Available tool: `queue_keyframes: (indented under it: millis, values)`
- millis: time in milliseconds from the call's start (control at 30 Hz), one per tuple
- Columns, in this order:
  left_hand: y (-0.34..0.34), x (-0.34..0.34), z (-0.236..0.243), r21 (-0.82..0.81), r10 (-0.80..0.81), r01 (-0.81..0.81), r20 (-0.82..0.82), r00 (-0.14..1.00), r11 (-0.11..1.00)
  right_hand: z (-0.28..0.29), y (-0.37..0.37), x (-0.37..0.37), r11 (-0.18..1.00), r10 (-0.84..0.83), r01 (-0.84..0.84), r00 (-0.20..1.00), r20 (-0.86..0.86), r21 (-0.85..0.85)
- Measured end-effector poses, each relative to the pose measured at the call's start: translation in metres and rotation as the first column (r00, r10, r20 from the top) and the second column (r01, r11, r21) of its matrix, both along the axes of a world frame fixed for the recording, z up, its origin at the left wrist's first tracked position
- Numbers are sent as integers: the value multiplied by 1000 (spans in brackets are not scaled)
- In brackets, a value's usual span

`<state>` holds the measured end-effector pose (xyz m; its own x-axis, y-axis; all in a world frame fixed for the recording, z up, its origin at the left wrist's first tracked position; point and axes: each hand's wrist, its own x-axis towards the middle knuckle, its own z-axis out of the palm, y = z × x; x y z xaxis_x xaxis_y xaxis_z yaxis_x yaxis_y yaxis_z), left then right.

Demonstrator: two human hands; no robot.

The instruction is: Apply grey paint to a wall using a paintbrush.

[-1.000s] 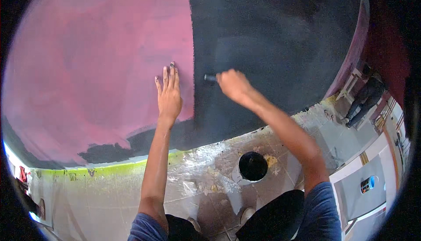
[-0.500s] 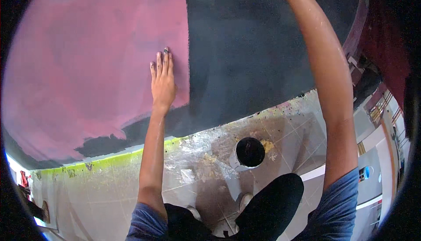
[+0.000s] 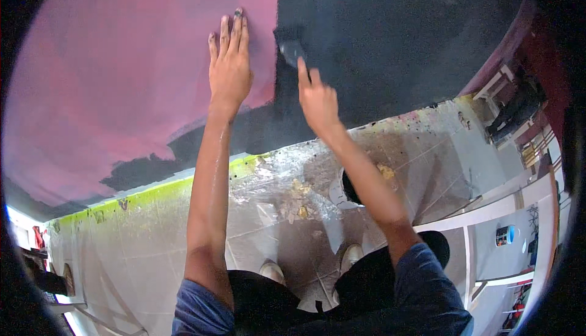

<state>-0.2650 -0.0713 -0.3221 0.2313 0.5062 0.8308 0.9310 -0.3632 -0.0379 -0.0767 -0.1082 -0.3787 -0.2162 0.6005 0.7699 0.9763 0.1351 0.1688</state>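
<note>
My left hand (image 3: 231, 76) lies flat on the pink part of the wall (image 3: 140, 61), fingers stretched upward, with dark paint on the fingertips. To its right, my right hand (image 3: 319, 101) is closed round the handle of a paintbrush (image 3: 292, 49), its index finger stretched along it. The brush's dark bristles touch the wall at the edge where pink meets the dark grey paint (image 3: 390, 43). Slight motion blur softens the brush. Below my right forearm stands a white bucket (image 3: 337, 190) of dark paint, partly hidden by that arm.
Splashes of white, yellow and dark paint mark the tiled floor (image 3: 165, 262) along the wall's foot. A yellow-green strip (image 3: 152, 189) runs along the wall's base at left. My shoes (image 3: 273, 270) stand near the bucket. At right are white frames and a small blue-and-white container (image 3: 505, 235).
My right hand has come down into view with the paintbrush, now against the colour edge. My left hand has slid higher up the pink wall.
</note>
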Motion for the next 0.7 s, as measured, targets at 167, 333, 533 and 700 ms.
queue_keyframes:
  millis: [167, 333, 533, 700]
  values:
    - [1, 1, -1, 6, -5, 5, -13, 1000, 1000, -144, -11, -8, 981, -60, 47, 996, -63, -189]
    - [4, -5, -9, 29, 1, 0, -55, 998, 1000, -258, -23, -2, 874, -58, -1, 993, -106, -486]
    - [5, 0, -4, 70, 32, -27, -69, 997, 997, -294, -29, 18, 744, -65, -38, 990, -128, -667]
    - [7, -2, -9, 50, 13, -10, -49, 999, 999, -214, -5, 15, 882, 38, -119, 983, -182, -457]
